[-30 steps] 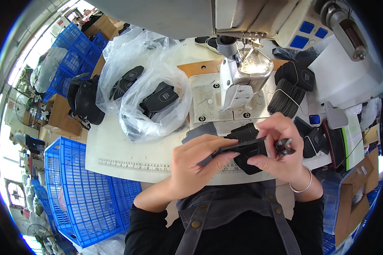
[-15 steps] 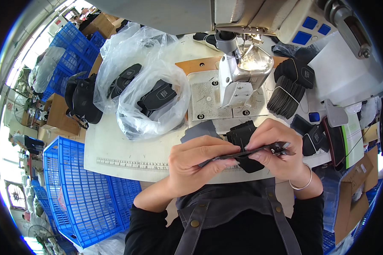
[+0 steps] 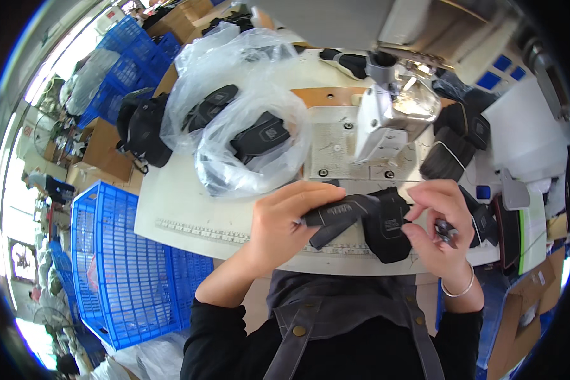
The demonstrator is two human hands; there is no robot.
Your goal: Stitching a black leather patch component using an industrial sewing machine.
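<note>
My left hand (image 3: 275, 221) pinches a flat black fabric piece (image 3: 345, 210) with pale print between thumb and fingers, held above the table's front edge. Just right of it my right hand (image 3: 443, 221) has its thumb and forefinger apart, while the other fingers curl round a small dark metal tool (image 3: 446, 233); its exact kind is partly hidden. Between the hands a stack of black fabric pieces (image 3: 387, 234) lies on the white table (image 3: 190, 212). A dark grey piece (image 3: 328, 235) shows under the held one.
Beyond my hands stands a sewing machine (image 3: 386, 120) with its lamp lit. Clear plastic bags (image 3: 215, 171) with black pieces lie at the left. Tied black stacks (image 3: 446, 155) sit at the right. Blue crates (image 3: 126, 266) stand left of the table, a cardboard box (image 3: 532, 297) right.
My hands have drawn apart; the right has let go of the black fabric piece, which the left now holds alone, turned face up. The view has shifted, moving the scene rightward.
</note>
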